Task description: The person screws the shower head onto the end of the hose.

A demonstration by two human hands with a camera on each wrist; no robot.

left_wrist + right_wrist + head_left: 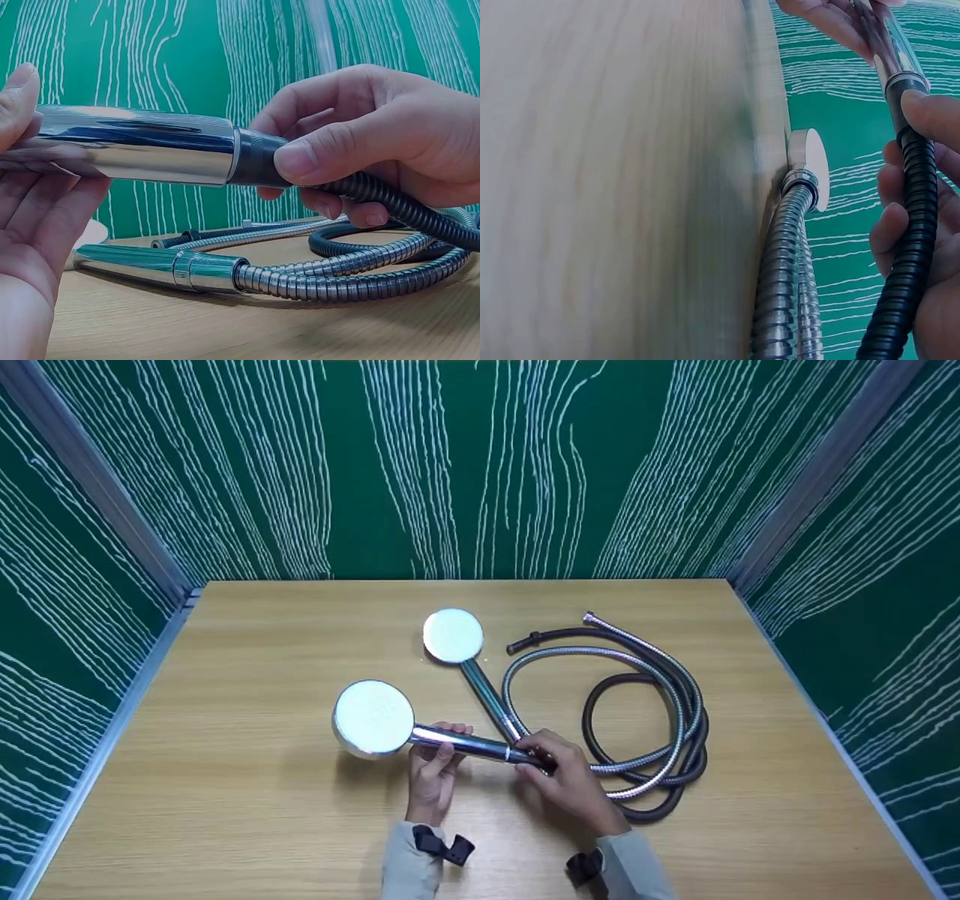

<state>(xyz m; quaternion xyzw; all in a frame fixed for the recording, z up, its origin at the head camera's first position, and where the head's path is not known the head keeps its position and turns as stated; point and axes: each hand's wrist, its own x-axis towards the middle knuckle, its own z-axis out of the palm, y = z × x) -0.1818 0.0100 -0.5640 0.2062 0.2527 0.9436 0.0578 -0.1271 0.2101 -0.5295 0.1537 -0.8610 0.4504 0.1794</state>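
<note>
My left hand (433, 776) holds a chrome shower head (373, 718) by its handle, thumb on the near side and fingers behind. The round white face points up, and the handle is raised over the table. At the handle's end, my right hand (566, 780) pinches the black nut (259, 159) of a black shower hose (375, 199) between thumb and forefinger. The nut sits right against the handle's rim, in line with it. The other fingers curl under the ribbed hose. Behind lies a second shower head (453, 636), joined to a silver shower hose (352, 285).
Both hoses lie in overlapping coils on the right of the wooden table (225, 660). Their free ends, a silver one (589, 617) and a black one (517, 646), point toward the back. Green walls (465, 472) with white lines stand behind and on both sides.
</note>
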